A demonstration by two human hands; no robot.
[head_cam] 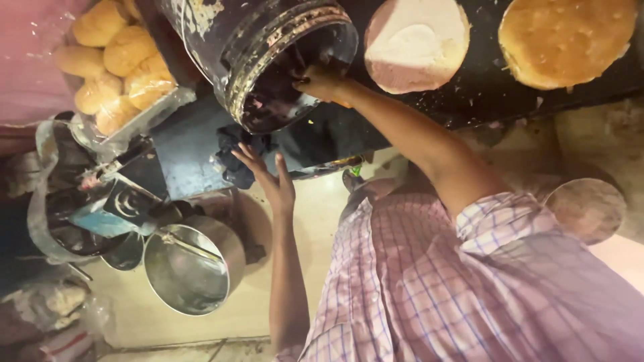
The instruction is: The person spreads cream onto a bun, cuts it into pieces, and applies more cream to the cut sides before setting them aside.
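Left grip (270, 179) is flat and spread, holding nothing, its fingertips at a dark cloth (235, 151) bunched on the edge of the blue desk (184, 161). Below it a steel pot (191, 268) stands on the floor. Farther out, right grip (322, 80) reaches into the mouth of a large dark jar (268, 60) tipped on its side; whether it clasps anything cannot be told. Beyond lie a cut bun (416, 43) and a browned bun (567, 40) on a black griddle (483, 94), with bagged buns (114, 60) to the left.
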